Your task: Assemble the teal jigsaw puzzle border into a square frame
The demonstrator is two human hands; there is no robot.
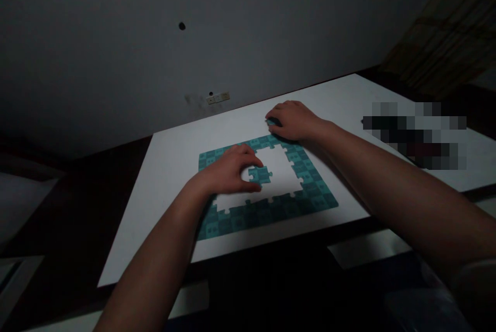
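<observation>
A teal checkered jigsaw puzzle (267, 211) lies on the white table, its border joined into a frame around a bare white middle. Inside that frame, my left hand (232, 169) has its thumb and fingers on opposite sides of a teal puzzle piece (262, 174), with the fingertips at its edges. Beyond the puzzle's far edge rests my right hand (292, 119), its fingers curled over another teal puzzle piece (270, 123). The palm hides much of that piece, so whether more lie beneath I cannot tell.
The white table (163, 177) stands close to a grey wall (116, 53) with a socket panel (218, 98). A dark object (411, 136), blurred by pixelation, lies on the table's right side. A curtain-like cloth (437, 37) hangs at the far right.
</observation>
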